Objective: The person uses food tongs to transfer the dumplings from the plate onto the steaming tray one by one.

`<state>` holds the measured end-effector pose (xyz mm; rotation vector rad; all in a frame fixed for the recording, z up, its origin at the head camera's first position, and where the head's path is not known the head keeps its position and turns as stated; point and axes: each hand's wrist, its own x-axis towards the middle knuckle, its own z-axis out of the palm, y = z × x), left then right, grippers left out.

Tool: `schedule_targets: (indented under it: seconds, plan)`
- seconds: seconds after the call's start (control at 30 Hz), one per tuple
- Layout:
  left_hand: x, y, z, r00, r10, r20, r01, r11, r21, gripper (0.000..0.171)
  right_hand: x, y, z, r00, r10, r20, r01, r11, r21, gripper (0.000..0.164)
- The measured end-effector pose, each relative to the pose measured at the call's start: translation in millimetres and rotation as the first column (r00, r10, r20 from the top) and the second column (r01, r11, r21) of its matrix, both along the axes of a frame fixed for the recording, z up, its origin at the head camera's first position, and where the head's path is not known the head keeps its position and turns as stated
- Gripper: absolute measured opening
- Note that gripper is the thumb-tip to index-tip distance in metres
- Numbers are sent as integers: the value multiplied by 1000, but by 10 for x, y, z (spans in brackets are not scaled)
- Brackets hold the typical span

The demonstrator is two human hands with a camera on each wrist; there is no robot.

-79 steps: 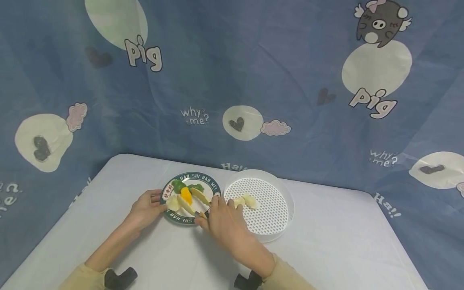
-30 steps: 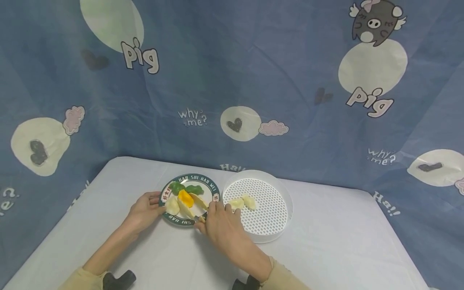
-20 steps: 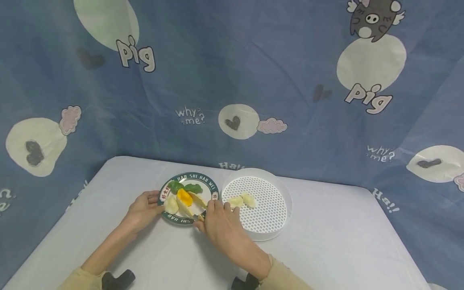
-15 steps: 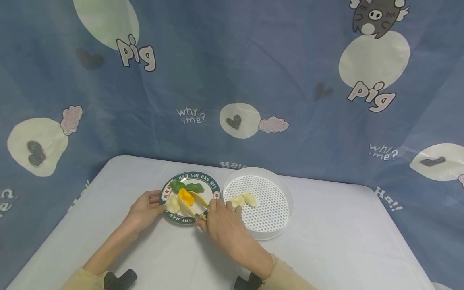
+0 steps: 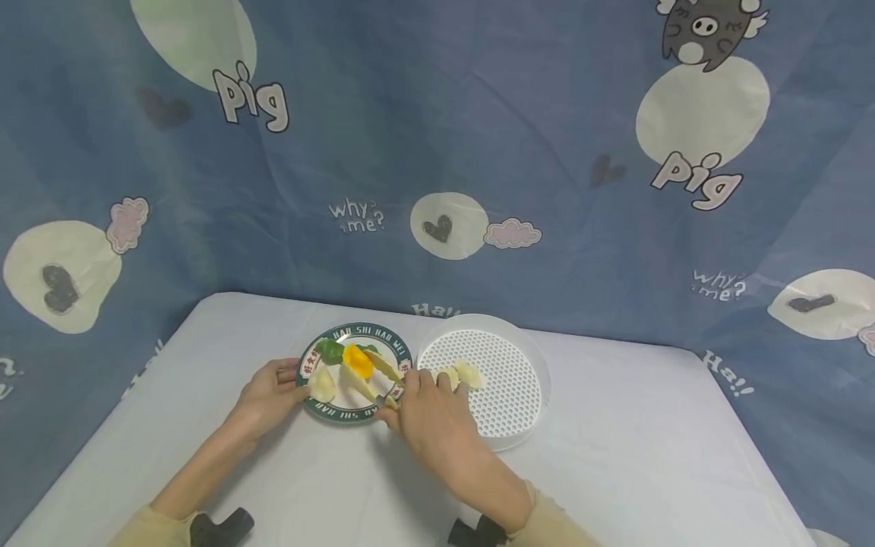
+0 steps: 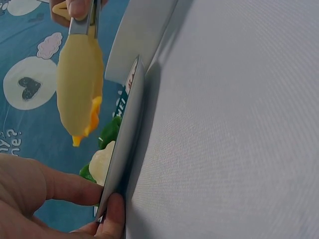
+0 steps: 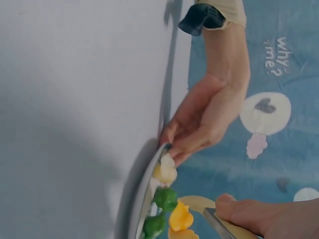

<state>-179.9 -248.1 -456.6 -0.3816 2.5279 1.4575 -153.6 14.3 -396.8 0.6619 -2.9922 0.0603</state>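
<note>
The left hand pinches the near-left rim of a green-rimmed plate, thumb and fingers on opposite faces in the left wrist view. Over the plate, the right hand grips metal tongs with cream-yellow, paddle-like ends. Between those ends is a yellow-orange, dumpling-shaped piece; the left wrist view shows it raised off the plate. On the plate lie a cream dumpling-shaped piece and green ones, one partly hidden behind the tongs.
A round white tray with a perforated base stands right of the plate, close to it. Cream pieces lie on it, partly behind the right hand. A patterned blue curtain hangs behind the white table.
The tongs have closed on the yellow-orange piece and lifted it from the plate, shifting slightly right and away. The left hand stays on the rim. The head view has shifted slightly.
</note>
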Motion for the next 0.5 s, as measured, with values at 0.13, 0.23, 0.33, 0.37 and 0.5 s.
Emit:
schedule_targets:
  seconds: [0.13,0.23,0.33,0.37,0.5]
  plan:
    - [3,-7,15,1000,-5,-3,5,1000,1,75,-15,94,58,1000,-15,-12,14,1000,-22,56]
    - [-1,-12,28,1000,-9,-11,9,1000,-5,75,-31,174,107,999,-29,-43,28,999,-32,53]
    - [-12,-10,35,1000,-11,-22,11,1000,-11,75,-47,262,144,997,-51,-61,48,997,-52,53]
    - [-15,-8,32,1000,-12,-24,11,1000,-15,75,-50,294,154,996,-57,-62,53,997,-58,53]
    - [-9,2,9,1000,-18,-15,17,999,-28,75,-54,437,174,996,-79,-46,75,993,-94,52]
